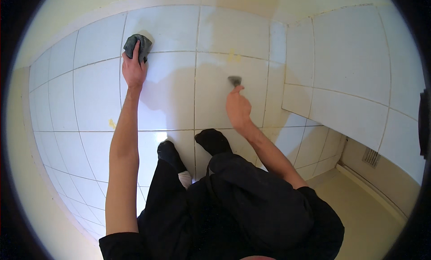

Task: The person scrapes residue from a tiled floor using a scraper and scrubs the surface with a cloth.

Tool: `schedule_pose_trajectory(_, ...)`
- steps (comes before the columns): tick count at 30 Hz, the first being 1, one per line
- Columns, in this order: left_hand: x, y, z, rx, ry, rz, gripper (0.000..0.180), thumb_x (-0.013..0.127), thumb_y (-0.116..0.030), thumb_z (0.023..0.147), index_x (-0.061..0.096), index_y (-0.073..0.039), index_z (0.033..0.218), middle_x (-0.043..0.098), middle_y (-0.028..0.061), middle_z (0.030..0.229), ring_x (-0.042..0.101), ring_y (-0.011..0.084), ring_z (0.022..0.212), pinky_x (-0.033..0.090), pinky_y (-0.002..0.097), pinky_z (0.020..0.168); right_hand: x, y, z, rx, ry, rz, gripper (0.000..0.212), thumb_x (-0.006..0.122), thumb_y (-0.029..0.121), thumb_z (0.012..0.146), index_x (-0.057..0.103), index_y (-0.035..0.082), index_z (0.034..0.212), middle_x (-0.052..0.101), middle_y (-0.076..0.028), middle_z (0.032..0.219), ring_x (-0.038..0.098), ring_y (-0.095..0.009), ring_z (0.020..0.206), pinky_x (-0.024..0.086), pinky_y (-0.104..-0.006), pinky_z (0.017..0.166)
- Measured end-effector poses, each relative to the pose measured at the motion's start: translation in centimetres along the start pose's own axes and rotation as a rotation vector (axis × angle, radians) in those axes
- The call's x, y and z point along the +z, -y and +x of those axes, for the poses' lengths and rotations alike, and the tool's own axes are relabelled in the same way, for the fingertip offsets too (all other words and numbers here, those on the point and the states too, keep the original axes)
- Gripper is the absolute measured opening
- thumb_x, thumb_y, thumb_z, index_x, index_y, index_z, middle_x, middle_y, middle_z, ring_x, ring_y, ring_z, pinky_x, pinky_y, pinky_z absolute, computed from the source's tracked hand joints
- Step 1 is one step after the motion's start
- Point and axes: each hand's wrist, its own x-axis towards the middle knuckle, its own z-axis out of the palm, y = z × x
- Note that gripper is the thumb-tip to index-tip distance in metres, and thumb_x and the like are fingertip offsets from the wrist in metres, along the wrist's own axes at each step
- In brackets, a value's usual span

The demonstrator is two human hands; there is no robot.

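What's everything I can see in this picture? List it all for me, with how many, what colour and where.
cloth: one, dark grey, bunched under the left hand on the tiles, upper left
scraper: one, dark blade, tip on a tile, centre, held by the right hand
tiled surface: many white tiles, fills most of the view
yellowish stains: a few, on the tiles, one above the scraper
vent grille: one, grey, lower right
left hand: pressing the cloth
right hand: gripping the scraper
feet: two, black socks, centre

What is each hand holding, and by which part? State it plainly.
The left hand presses a bunched dark grey cloth against the tiled wall, fingers spread over it. The right hand grips a small scraper by its handle.
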Motion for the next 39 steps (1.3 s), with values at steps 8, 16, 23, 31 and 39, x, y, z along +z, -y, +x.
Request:
schedule_pose_trajectory(8, 0.4, 0.2, -0.1, 0.034, -0.064, 0.005, 0.074, 0.060, -0.006, 0.080, 0.046, -0.035, 0.147, 0.050, 0.0187, 0.124, 0.059, 0.0412, 0.103, 0.051, 0.0480, 0.088, -0.1, -0.8, 0.7, -0.043, 0.029, -0.006, 0.058, 0.058, 0.006, 0.085, 0.040, -0.026, 0.129, 0.066, -0.016, 0.059, 0.068, -0.027, 0.052, 0.054, -0.0365, 0.045)
schedule_pose_trajectory(16, 0.2, 0.5, -0.2, 0.023, -0.067, 0.017, 0.072, 0.060, -0.007, 0.080, 0.047, -0.034, 0.146, 0.051, 0.0191, 0.121, 0.059, 0.0406, 0.102, 0.051, 0.0475, 0.087, 0.1, -0.7, 1.1, -0.011, -0.020, -0.022, 0.057, 0.062, 0.010, 0.085, 0.044, -0.025, 0.126, 0.065, -0.010, 0.056, 0.068, -0.020, 0.050, 0.053, -0.0324, 0.042)
schedule_pose_trajectory(23, 0.3, 0.4, 0.0, 0.042, -0.085, 0.015, 0.073, 0.062, -0.005, 0.081, 0.047, -0.035, 0.146, 0.051, 0.0190, 0.122, 0.060, 0.0398, 0.102, 0.052, 0.0471, 0.087, 0.5, -1.0, 1.3, -0.056, -0.042, -0.126, 0.055, 0.062, 0.010, 0.085, 0.046, -0.025, 0.124, 0.065, -0.008, 0.055, 0.068, -0.017, 0.051, 0.053, -0.0302, 0.042)
schedule_pose_trajectory(31, 0.4, 0.6, 0.0, 0.036, -0.083, 0.011, 0.073, 0.063, -0.006, 0.081, 0.047, -0.035, 0.146, 0.051, 0.0188, 0.122, 0.061, 0.0397, 0.100, 0.053, 0.0465, 0.085, -0.5, 0.2, 1.5, -0.042, -0.020, -0.147, 0.053, 0.062, 0.011, 0.085, 0.048, -0.025, 0.122, 0.066, -0.010, 0.059, 0.069, -0.017, 0.052, 0.054, -0.0297, 0.043)
schedule_pose_trajectory(39, 0.4, 0.8, -0.1, 0.058, -0.094, 0.013, 0.072, 0.063, -0.006, 0.080, 0.047, -0.034, 0.145, 0.050, 0.0203, 0.123, 0.061, 0.0405, 0.097, 0.053, 0.0466, 0.083, -0.6, 0.7, 1.9, -0.069, 0.053, -0.152, 0.049, 0.061, 0.011, 0.087, 0.051, -0.024, 0.120, 0.069, -0.016, 0.066, 0.072, -0.020, 0.059, 0.056, -0.0297, 0.048)
